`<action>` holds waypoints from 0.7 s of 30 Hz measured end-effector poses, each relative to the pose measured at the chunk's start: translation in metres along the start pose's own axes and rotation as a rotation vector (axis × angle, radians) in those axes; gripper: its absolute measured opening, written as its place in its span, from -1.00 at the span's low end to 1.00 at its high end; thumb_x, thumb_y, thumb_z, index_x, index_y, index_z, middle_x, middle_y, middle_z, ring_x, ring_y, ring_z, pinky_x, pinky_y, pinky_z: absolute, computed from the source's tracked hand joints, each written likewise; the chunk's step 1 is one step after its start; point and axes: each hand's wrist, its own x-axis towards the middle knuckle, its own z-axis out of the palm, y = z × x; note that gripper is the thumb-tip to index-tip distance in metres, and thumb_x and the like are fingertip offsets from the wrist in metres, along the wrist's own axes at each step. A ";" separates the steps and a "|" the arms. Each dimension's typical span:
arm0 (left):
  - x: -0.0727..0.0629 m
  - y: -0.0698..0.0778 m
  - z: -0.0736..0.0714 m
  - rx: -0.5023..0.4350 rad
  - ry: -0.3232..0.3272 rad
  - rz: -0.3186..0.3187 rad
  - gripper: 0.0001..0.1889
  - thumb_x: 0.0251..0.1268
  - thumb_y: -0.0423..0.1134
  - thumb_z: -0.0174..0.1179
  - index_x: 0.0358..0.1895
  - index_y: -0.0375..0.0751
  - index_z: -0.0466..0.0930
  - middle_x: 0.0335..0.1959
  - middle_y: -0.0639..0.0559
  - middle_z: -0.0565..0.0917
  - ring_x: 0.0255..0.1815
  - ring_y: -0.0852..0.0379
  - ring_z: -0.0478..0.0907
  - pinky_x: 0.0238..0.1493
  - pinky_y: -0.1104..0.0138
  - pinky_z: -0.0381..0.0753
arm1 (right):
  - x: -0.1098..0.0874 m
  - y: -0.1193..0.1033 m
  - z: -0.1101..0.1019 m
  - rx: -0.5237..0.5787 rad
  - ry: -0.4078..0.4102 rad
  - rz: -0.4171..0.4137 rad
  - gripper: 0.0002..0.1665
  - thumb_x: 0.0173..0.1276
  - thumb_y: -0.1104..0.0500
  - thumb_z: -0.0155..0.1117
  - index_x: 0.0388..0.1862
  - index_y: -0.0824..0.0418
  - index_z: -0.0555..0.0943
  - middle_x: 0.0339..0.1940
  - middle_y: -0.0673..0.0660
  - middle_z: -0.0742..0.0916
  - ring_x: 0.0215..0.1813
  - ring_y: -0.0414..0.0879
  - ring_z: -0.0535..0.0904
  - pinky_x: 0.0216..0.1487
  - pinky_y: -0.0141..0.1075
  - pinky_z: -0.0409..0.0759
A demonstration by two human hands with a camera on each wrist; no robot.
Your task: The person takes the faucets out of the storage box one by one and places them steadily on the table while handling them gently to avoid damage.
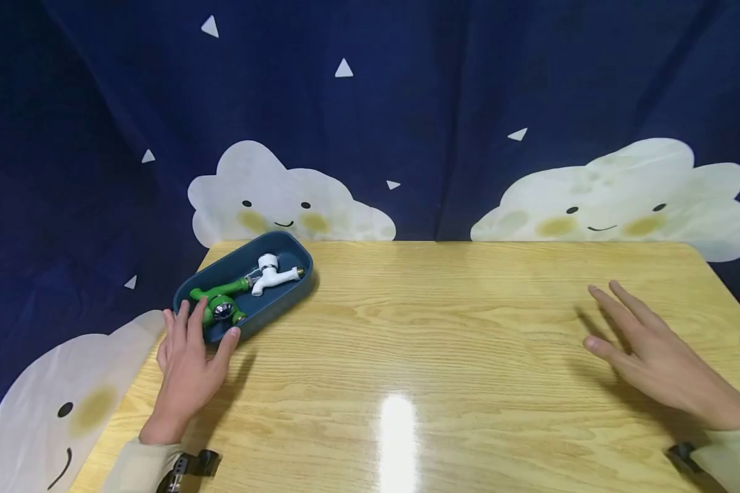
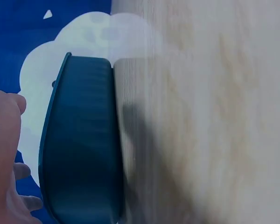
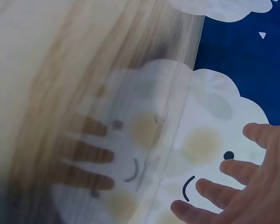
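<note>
A dark blue-green tray point(image 1: 277, 313) with rounded ends stands at the table's back left. In it lie a white plastic tap point(image 1: 271, 277) and green taps point(image 1: 222, 289); they overlap, so whether there are one or two green ones I cannot tell. At the tray's near left end is my left hand point(image 1: 188, 370), fingers spread over the rim beside the green parts; contact is unclear. The left wrist view shows the tray's outer wall point(image 2: 81, 140) close to the thumb side. Far from the tray, my right hand point(image 1: 660, 363) hovers above the table's right side, fingers extended, holding nothing.
The pale wooden table point(image 1: 444, 329) spans the scene, with a bright light reflection near its front. Behind and to the left hangs a dark blue curtain point(image 1: 419, 103) printed with smiling clouds and white triangles. Each wrist carries a black strapped device.
</note>
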 end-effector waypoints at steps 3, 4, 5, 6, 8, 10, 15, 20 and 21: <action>0.001 -0.002 0.001 -0.014 0.025 -0.017 -0.14 0.53 0.10 0.09 0.69 -0.14 -0.08 0.70 -0.43 -0.14 0.72 -0.44 -0.44 0.46 -0.48 -0.24 | -0.001 -0.003 -0.001 0.006 0.015 -0.008 0.01 0.53 -0.15 0.19 0.75 -0.11 -0.13 0.76 0.30 -0.14 0.60 0.65 -0.04 0.15 0.61 0.14; 0.001 -0.002 0.001 -0.020 0.034 -0.025 -0.14 0.52 0.09 0.10 0.69 -0.15 -0.08 0.69 -0.43 -0.13 0.72 -0.45 -0.43 0.45 -0.48 -0.22 | -0.001 -0.004 -0.001 0.010 0.018 -0.011 0.01 0.53 -0.14 0.20 0.75 -0.13 -0.13 0.77 0.29 -0.13 0.60 0.64 -0.03 0.15 0.60 0.15; 0.001 -0.002 0.000 -0.024 0.039 -0.034 -0.14 0.52 0.09 0.11 0.69 -0.16 -0.08 0.69 -0.44 -0.12 0.72 -0.46 -0.42 0.45 -0.48 -0.21 | -0.001 -0.005 -0.001 0.016 0.023 -0.015 0.00 0.53 -0.13 0.20 0.75 -0.14 -0.12 0.77 0.28 -0.12 0.61 0.64 -0.02 0.16 0.60 0.15; 0.001 -0.003 0.000 -0.029 0.043 -0.043 -0.13 0.52 0.08 0.12 0.68 -0.18 -0.08 0.69 -0.44 -0.12 0.72 -0.46 -0.42 0.45 -0.48 -0.20 | -0.001 -0.006 -0.001 0.021 0.028 -0.020 0.00 0.53 -0.13 0.21 0.75 -0.14 -0.11 0.77 0.28 -0.11 0.61 0.63 -0.02 0.16 0.60 0.16; 0.001 -0.003 0.000 -0.036 0.053 -0.058 -0.13 0.51 0.07 0.13 0.68 -0.20 -0.07 0.68 -0.44 -0.10 0.72 -0.47 -0.41 0.44 -0.48 -0.18 | -0.001 -0.007 -0.001 0.037 0.034 -0.036 -0.01 0.53 -0.10 0.21 0.74 -0.15 -0.09 0.77 0.27 -0.09 0.62 0.61 -0.03 0.17 0.60 0.15; 0.001 -0.003 0.000 -0.041 0.056 -0.072 -0.13 0.51 0.07 0.14 0.68 -0.20 -0.07 0.68 -0.43 -0.10 0.72 -0.46 -0.40 0.45 -0.48 -0.18 | 0.000 -0.008 0.000 0.054 0.040 -0.044 -0.02 0.53 -0.09 0.21 0.74 -0.18 -0.09 0.77 0.25 -0.08 0.63 0.60 -0.02 0.18 0.60 0.14; 0.002 -0.007 0.001 -0.065 0.065 -0.115 -0.13 0.53 0.07 0.11 0.68 -0.22 -0.11 0.69 -0.41 -0.09 0.73 -0.42 -0.38 0.48 -0.46 -0.18 | 0.001 -0.012 0.002 0.076 0.042 -0.057 -0.03 0.53 -0.07 0.22 0.74 -0.20 -0.07 0.78 0.22 -0.05 0.61 0.60 0.03 0.17 0.59 0.18; 0.004 -0.010 0.002 -0.111 0.082 -0.166 -0.12 0.54 0.06 0.10 0.68 -0.22 -0.15 0.70 -0.37 -0.08 0.75 -0.35 -0.36 0.53 -0.41 -0.19 | 0.004 -0.019 0.004 0.085 0.044 -0.062 -0.02 0.52 -0.07 0.23 0.74 -0.20 -0.07 0.77 0.23 -0.04 0.63 0.57 0.02 0.18 0.58 0.19; 0.004 -0.010 0.002 -0.117 0.083 -0.173 -0.11 0.54 0.06 0.09 0.68 -0.22 -0.16 0.70 -0.36 -0.08 0.75 -0.34 -0.35 0.54 -0.41 -0.19 | 0.004 -0.020 0.004 0.085 0.044 -0.061 -0.02 0.52 -0.08 0.23 0.74 -0.20 -0.07 0.77 0.24 -0.04 0.64 0.56 0.01 0.19 0.58 0.19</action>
